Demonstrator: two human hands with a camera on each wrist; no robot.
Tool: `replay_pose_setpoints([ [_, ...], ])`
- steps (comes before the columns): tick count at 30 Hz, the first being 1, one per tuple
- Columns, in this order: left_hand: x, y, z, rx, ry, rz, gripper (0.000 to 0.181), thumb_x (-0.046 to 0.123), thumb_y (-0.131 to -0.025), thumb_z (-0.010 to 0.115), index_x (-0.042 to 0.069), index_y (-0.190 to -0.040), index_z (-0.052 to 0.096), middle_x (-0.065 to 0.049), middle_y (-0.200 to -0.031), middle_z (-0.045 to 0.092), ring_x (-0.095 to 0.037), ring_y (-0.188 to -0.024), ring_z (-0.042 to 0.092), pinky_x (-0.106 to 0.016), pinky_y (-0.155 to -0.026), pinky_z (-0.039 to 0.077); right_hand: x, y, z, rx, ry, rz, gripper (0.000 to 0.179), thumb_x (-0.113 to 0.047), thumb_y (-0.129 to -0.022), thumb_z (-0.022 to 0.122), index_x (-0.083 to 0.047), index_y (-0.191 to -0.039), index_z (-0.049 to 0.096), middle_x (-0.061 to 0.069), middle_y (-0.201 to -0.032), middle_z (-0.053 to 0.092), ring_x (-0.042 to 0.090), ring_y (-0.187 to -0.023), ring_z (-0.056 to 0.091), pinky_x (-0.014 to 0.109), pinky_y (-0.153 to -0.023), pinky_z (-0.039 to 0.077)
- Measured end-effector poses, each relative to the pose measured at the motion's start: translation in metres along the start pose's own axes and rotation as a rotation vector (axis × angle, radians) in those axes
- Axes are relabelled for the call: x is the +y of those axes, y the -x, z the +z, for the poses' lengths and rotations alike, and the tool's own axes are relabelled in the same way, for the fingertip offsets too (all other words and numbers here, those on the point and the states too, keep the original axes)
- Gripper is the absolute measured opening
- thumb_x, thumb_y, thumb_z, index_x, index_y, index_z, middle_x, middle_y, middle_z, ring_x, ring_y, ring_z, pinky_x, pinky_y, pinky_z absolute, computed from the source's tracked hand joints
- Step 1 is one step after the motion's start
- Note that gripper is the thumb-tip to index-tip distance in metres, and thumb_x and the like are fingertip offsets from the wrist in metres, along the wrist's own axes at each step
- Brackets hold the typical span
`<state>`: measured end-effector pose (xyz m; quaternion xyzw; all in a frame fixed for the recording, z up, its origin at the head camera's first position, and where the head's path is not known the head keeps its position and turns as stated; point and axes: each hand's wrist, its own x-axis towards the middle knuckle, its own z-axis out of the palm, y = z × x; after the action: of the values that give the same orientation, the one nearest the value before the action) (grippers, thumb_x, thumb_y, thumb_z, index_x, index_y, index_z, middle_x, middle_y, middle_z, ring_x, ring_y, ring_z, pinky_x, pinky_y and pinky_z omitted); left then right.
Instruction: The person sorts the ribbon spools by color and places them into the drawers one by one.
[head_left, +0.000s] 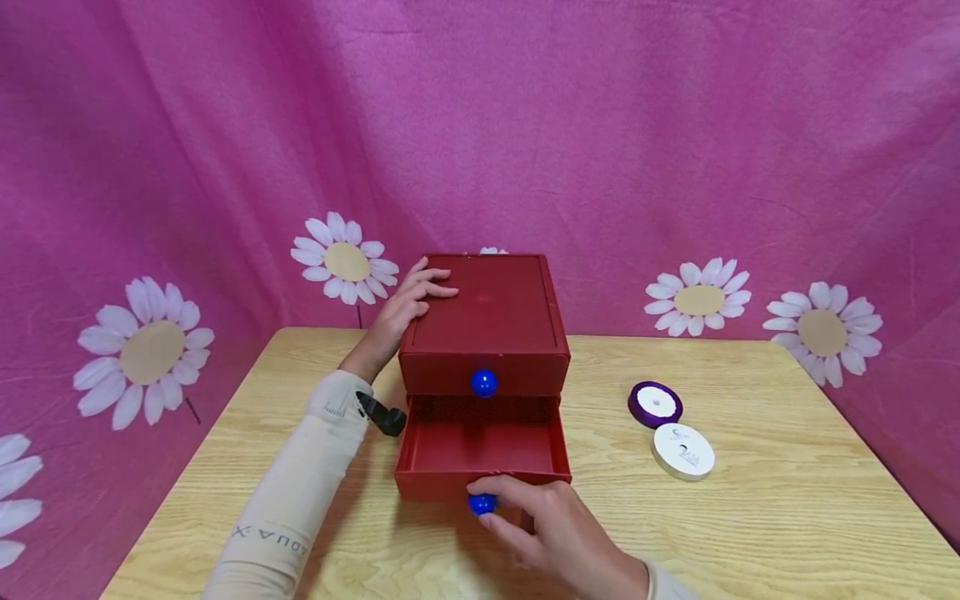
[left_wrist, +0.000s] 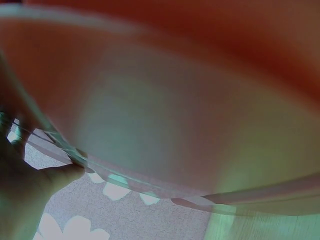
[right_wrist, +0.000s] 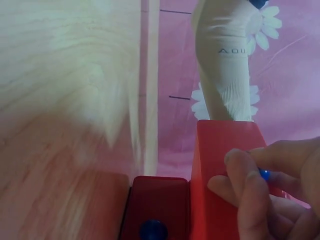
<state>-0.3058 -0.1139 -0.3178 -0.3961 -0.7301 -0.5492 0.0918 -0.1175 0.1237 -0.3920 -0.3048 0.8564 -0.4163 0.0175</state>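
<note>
A red two-drawer box (head_left: 487, 308) stands on the table, its upper drawer closed with a blue round knob (head_left: 484, 383) at the front. The lower drawer (head_left: 480, 446) is pulled out, and no objects show inside it. My right hand (head_left: 558, 525) pinches the lower drawer's blue knob (head_left: 482, 503) between thumb and fingers; the right wrist view shows this hand (right_wrist: 265, 190) at the red drawer front. My left hand (head_left: 405, 308) rests on the box's left top edge, fingers spread. In the left wrist view the blurred red side of the box fills most of the picture.
Right of the box lie a purple ribbon spool (head_left: 656, 405) and a white spool (head_left: 683, 452), side by side on the wooden table (head_left: 787, 467). A pink cloth (head_left: 600, 150) with white daisies hangs behind the table and along its left side.
</note>
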Motion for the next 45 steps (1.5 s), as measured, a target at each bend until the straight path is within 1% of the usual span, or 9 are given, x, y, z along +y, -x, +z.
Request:
replay_pose_setpoints([
  [2, 0.0, 0.0, 0.0, 0.001, 0.004, 0.0, 0.041, -0.004, -0.088, 0.034, -0.014, -0.119, 0.058, -0.029, -0.144, 0.037, -0.039, -0.146, 0.0, -0.051, -0.115, -0.002, 0.0, 0.001, 0.001, -0.002, 0.025, -0.015, 0.033, -0.033, -0.092, 0.064, -0.034, -0.124, 0.061, -0.017, -0.113, 0.066, 0.002, -0.09, 0.06, 0.027, -0.086, 0.052],
  [4, 0.0, 0.0, 0.0, 0.002, 0.009, 0.0, 0.041, -0.004, -0.088, 0.034, -0.014, -0.119, 0.058, -0.029, -0.144, 0.036, -0.039, -0.146, 0.0, -0.051, -0.115, -0.002, 0.0, 0.003, 0.002, -0.009, 0.032, -0.025, 0.034, -0.036, -0.092, 0.063, -0.033, -0.125, 0.06, -0.017, -0.115, 0.065, 0.003, -0.094, 0.06, 0.028, -0.089, 0.051],
  [8, -0.001, 0.0, 0.0, 0.014, 0.005, 0.018, 0.04, -0.004, -0.087, 0.034, -0.016, -0.118, 0.058, -0.031, -0.142, 0.037, -0.04, -0.145, 0.002, -0.05, -0.116, -0.002, 0.0, 0.004, 0.003, -0.016, 0.047, -0.059, 0.034, -0.038, -0.092, 0.061, -0.034, -0.126, 0.059, -0.016, -0.12, 0.062, 0.006, -0.102, 0.059, 0.031, -0.091, 0.051],
  [11, -0.001, 0.0, -0.001, 0.018, -0.004, 0.028, 0.04, -0.005, -0.087, 0.034, -0.016, -0.117, 0.058, -0.031, -0.141, 0.039, -0.041, -0.145, 0.003, -0.049, -0.116, -0.001, -0.001, 0.004, 0.003, -0.022, 0.052, -0.066, 0.034, -0.039, -0.092, 0.061, -0.034, -0.126, 0.058, -0.016, -0.122, 0.061, 0.007, -0.106, 0.058, 0.032, -0.091, 0.051],
  [23, 0.0, 0.001, -0.001, 0.014, -0.003, 0.019, 0.041, -0.005, -0.087, 0.034, -0.016, -0.118, 0.058, -0.03, -0.142, 0.038, -0.04, -0.145, 0.001, -0.05, -0.115, -0.002, -0.006, 0.012, 0.003, -0.074, 0.033, -0.023, 0.037, -0.039, -0.093, 0.06, -0.036, -0.13, 0.057, -0.015, -0.125, 0.06, 0.013, -0.112, 0.056, 0.032, -0.09, 0.051],
  [29, 0.0, 0.001, -0.002, 0.013, 0.005, 0.007, 0.041, -0.004, -0.087, 0.034, -0.015, -0.119, 0.058, -0.029, -0.143, 0.038, -0.039, -0.146, 0.001, -0.051, -0.115, -0.002, -0.009, 0.016, 0.004, -0.088, 0.016, -0.013, 0.037, -0.036, -0.094, 0.059, -0.034, -0.131, 0.057, -0.013, -0.126, 0.06, 0.015, -0.112, 0.055, 0.031, -0.091, 0.051],
  [35, -0.001, 0.0, -0.002, 0.013, 0.008, -0.013, 0.041, -0.005, -0.088, 0.034, -0.014, -0.119, 0.059, -0.027, -0.144, 0.038, -0.037, -0.146, 0.0, -0.05, -0.116, -0.001, -0.01, 0.019, 0.007, -0.081, -0.024, 0.0, 0.036, -0.034, -0.096, 0.057, -0.033, -0.132, 0.057, -0.013, -0.125, 0.06, 0.013, -0.109, 0.055, 0.028, -0.091, 0.05],
  [40, 0.0, 0.001, -0.002, 0.017, 0.011, -0.016, 0.041, -0.004, -0.088, 0.034, -0.014, -0.119, 0.059, -0.027, -0.144, 0.038, -0.037, -0.146, 0.0, -0.05, -0.116, -0.001, -0.009, 0.022, 0.01, -0.079, -0.051, -0.008, 0.035, -0.035, -0.097, 0.055, -0.029, -0.131, 0.059, -0.012, -0.118, 0.064, 0.01, -0.1, 0.056, 0.024, -0.083, 0.051],
  [45, 0.0, 0.001, -0.002, 0.015, 0.016, -0.008, 0.041, -0.005, -0.088, 0.034, -0.014, -0.119, 0.058, -0.028, -0.144, 0.037, -0.038, -0.146, 0.0, -0.05, -0.116, -0.002, -0.011, 0.025, 0.012, -0.093, -0.084, 0.03, 0.035, -0.035, -0.096, 0.056, -0.029, -0.131, 0.06, -0.012, -0.116, 0.065, 0.008, -0.097, 0.057, 0.022, -0.08, 0.051],
])
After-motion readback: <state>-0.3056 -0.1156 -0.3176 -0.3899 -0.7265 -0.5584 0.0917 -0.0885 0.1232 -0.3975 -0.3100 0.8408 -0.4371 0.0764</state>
